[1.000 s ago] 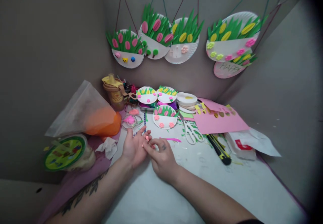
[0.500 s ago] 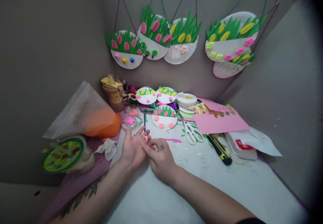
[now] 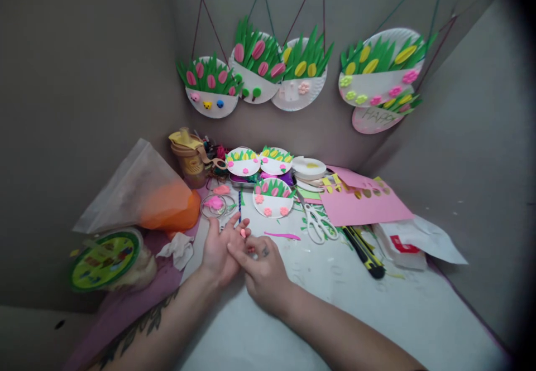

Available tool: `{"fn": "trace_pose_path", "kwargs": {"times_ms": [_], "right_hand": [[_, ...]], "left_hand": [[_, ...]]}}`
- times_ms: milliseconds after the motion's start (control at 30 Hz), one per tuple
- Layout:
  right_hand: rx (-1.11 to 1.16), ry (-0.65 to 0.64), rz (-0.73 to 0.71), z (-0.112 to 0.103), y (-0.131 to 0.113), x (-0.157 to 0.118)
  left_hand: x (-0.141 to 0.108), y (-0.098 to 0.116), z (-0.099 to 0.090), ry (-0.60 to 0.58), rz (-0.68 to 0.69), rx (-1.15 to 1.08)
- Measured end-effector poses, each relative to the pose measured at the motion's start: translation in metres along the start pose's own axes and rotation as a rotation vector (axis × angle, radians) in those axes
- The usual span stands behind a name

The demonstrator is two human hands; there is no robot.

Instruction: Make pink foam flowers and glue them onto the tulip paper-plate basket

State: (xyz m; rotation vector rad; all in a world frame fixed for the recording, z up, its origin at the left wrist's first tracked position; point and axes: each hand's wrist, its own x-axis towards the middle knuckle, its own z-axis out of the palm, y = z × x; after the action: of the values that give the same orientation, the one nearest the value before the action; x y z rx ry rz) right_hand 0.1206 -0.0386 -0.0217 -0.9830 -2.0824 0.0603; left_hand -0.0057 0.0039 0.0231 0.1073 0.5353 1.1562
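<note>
left hand [image 3: 221, 255] palm up above the white sheet [image 3: 335, 318], fingers spread and loosely bent, not closed. on its fingers sits a pink bit [image 3: 243, 232]: small, rounded, warm coral pink, brighter than anything else in the palm; surface looks smooth, but too small to make out any fine marking. a second bit [image 3: 251, 250], redder, shows just below it, mostly hidden by the right hand [image 3: 267, 274]. that hand is half curled, one digit laid along the left palm, the others bent in toward the left fingers; cannot tell whether it pinches anything. beyond the fingers, a blue rod [image 3: 240, 203] upright in view; to its left, a bright pink lump [image 3: 215, 202] inside wire rings [image 3: 201, 207], a coral lump [image 3: 221, 189] behind. to the right, a slim pink tool [image 3: 283, 236] lies flat, near white scissors [image 3: 319, 229]. front plate [image 3: 274, 206] bears coral flowers of similar colour.
</note>
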Motion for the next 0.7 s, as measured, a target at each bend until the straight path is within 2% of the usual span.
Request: {"fn": "trace_pose_path", "kwargs": {"times_ms": [200, 300, 467, 600, 700], "right_hand": [[-0.012, -0.014, -0.052, 0.0007, -0.0024, -0.0006], [-0.045, -0.047, 0.005, 0.0015, -0.0027, -0.0012], [-0.042, -0.122, 0.003, 0.0020, -0.0022, -0.0017], [-0.066, -0.139, 0.092, 0.0034, -0.0017, -0.0020], [-0.061, -0.157, 0.056, 0.0041, -0.0023, -0.0031]], "left_hand": [[-0.0005, 0.0002, -0.0015, -0.006, 0.047, -0.014], [-0.0008, 0.0012, -0.0011, -0.004, 0.003, -0.009], [0.0007, 0.0040, -0.0001, 0.001, 0.089, -0.037], [0.0018, 0.0038, -0.0017, -0.021, 0.045, -0.036], [0.0017, 0.0044, -0.0019, -0.009, 0.098, -0.029]]}}
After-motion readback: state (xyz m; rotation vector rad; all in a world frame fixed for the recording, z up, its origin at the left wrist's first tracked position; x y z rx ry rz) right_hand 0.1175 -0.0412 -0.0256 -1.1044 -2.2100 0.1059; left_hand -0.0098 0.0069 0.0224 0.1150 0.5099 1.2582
